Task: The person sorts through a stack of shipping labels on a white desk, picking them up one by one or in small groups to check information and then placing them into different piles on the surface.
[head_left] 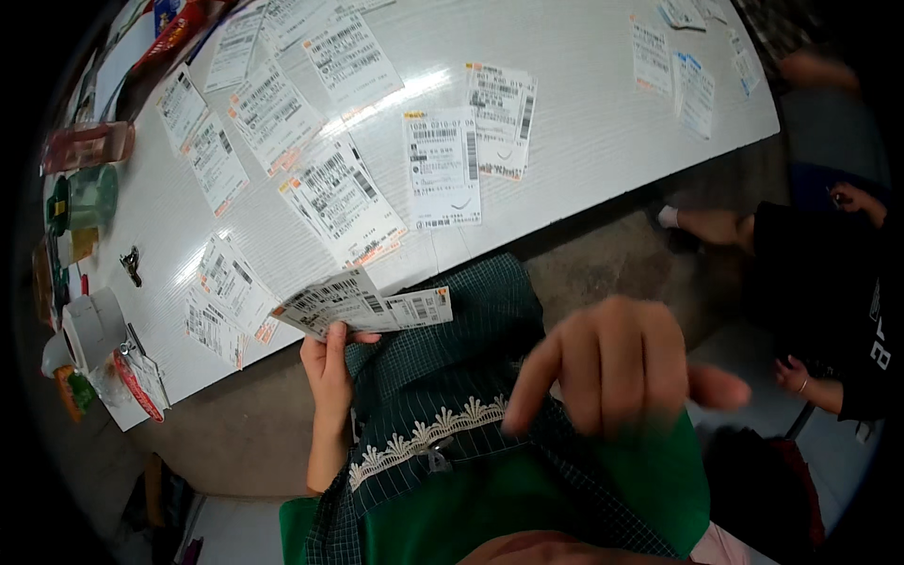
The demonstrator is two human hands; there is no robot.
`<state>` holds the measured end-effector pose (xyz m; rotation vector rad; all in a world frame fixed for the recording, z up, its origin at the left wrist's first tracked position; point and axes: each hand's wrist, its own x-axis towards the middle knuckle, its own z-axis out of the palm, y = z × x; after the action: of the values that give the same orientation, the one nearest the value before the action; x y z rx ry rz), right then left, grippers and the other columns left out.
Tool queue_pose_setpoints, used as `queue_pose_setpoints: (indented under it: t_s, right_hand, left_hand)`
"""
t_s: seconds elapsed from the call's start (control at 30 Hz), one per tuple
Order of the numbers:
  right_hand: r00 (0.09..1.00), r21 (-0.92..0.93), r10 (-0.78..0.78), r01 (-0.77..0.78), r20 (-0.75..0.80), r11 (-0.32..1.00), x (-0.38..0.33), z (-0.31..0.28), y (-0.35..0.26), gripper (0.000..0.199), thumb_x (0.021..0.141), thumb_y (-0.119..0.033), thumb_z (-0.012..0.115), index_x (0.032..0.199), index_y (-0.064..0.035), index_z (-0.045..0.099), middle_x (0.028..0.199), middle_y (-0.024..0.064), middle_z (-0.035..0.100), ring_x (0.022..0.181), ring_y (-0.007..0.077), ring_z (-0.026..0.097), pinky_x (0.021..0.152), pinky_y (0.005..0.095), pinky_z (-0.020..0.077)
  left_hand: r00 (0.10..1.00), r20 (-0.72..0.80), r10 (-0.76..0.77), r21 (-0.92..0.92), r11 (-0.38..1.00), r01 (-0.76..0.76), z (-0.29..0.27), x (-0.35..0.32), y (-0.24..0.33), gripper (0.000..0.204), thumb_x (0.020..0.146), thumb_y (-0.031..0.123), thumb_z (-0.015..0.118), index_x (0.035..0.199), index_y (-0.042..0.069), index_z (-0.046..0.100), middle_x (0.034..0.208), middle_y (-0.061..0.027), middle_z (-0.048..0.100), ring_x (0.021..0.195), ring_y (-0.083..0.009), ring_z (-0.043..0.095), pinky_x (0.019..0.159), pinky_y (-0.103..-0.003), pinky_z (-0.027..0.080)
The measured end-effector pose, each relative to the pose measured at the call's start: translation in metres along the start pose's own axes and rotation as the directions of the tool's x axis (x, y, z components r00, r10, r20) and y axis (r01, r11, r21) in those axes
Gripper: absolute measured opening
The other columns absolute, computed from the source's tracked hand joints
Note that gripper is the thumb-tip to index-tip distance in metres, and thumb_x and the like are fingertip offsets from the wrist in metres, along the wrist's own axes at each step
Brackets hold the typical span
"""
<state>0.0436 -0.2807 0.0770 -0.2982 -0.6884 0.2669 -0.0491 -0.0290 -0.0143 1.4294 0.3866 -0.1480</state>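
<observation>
Item: fan of printed slips [363,306], white with barcodes and orange corner marks. Held in the left hand [330,363], fingers closed on the lower edge with the thumb across the front, so that the slips spread and each printed face can be read. The fan hangs just off the near edge of the bench [584,122], above the person's dark checked garment with its lace trim.

Right hand [621,363]: raised in front of the body, blurred, empty; fingers loosely curled and apart, index pointing down-left towards the fan.

On the bench: further slips laid flat and face up in loose groups, some overlapping, one pair [466,155] near the middle of the near edge, more [683,71] towards the far right corner. Along the left edge stand a green cup [89,198], a white tape roll [89,330] and a small black clip [130,264].

Beyond the right end, another person's hands [800,377].
</observation>
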Motion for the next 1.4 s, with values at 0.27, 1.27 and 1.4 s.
queue_pose_setpoints:
  t_s: [0.27, 1.27, 1.4]
  right_hand:
    - [0.939, 0.276, -0.042, -0.057, 0.34, 0.96, 0.021, 0.005, -0.004, 0.042, 0.091, -0.042, 0.05, 0.074, -0.0053, 0.063, 0.07, 0.008, 0.06, 0.063, 0.023, 0.057, 0.091, 0.0609, 0.0402]
    - [0.841, -0.818, 0.429, -0.028, -0.329, -0.574, -0.037, -0.086, 0.055, 0.049, 0.075, -0.028, 0.067, 0.118, -0.006, 0.055, 0.13, 0.0072, 0.05, 0.123, 0.0219, 0.044, 0.108, 0.0504, 0.0217]
    - [0.913, -0.813, 0.292, -0.067, -0.284, -0.579, -0.028, -0.096, 0.041, 0.039, 0.078, -0.02, 0.065, 0.113, -0.0049, 0.057, 0.122, 0.0092, 0.055, 0.115, 0.0249, 0.05, 0.102, 0.0444, 0.0308]
  left_hand:
    - [0.999, -0.033, -0.01, 0.02, 1.0, 0.011, 0.004, -0.005, 0.003, 0.027, 0.094, 0.015, 0.045, 0.109, -0.007, 0.049, 0.097, -0.0173, 0.062, 0.073, -0.0228, 0.064, 0.066, -0.033, 0.053]
    - [0.871, -0.476, 0.121, -0.094, 0.978, -0.187, -0.066, -0.016, 0.013, 0.027, 0.095, 0.016, 0.042, 0.113, -0.005, 0.045, 0.103, -0.0149, 0.059, 0.078, -0.0187, 0.063, 0.064, -0.029, 0.056]
    - [0.89, -0.448, 0.089, -0.116, 0.981, -0.156, -0.064, -0.018, 0.006, 0.028, 0.096, 0.017, 0.043, 0.113, -0.005, 0.045, 0.105, -0.0149, 0.059, 0.08, -0.018, 0.063, 0.063, -0.029, 0.056]
